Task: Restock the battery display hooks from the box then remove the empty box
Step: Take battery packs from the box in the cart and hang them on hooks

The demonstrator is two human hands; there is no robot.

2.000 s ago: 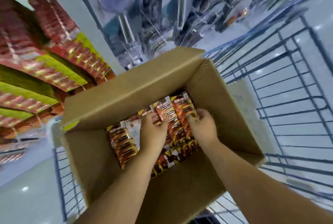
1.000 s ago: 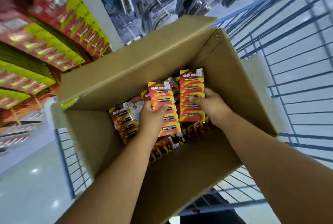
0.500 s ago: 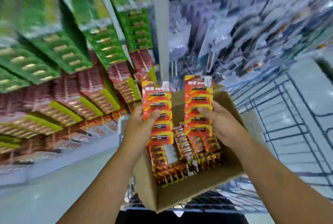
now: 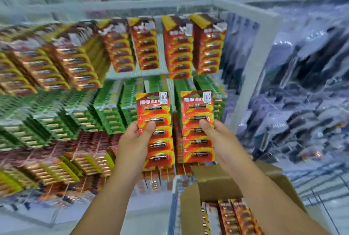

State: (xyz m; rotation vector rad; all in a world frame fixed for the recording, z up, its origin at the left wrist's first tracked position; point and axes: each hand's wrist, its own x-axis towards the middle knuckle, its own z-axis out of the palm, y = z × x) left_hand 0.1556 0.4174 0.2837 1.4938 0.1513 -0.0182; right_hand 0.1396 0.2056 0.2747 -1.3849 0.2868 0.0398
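Note:
My left hand grips a red and yellow battery card upright, thumb across its front. My right hand grips a second matching battery card the same way. Both cards are raised in front of the battery display, where rows of red and green battery cards hang on hooks. The open cardboard box sits low at the right, under my right forearm, with several more battery cards lying inside it.
A white shelf post divides the battery display from a section of dark packaged goods on the right. The box rests in a wire cart. Pale floor shows at the lower left.
Both hands lifted a battery card each out of the box and raised them up to the display. My view swung from the box up to the hanging rows.

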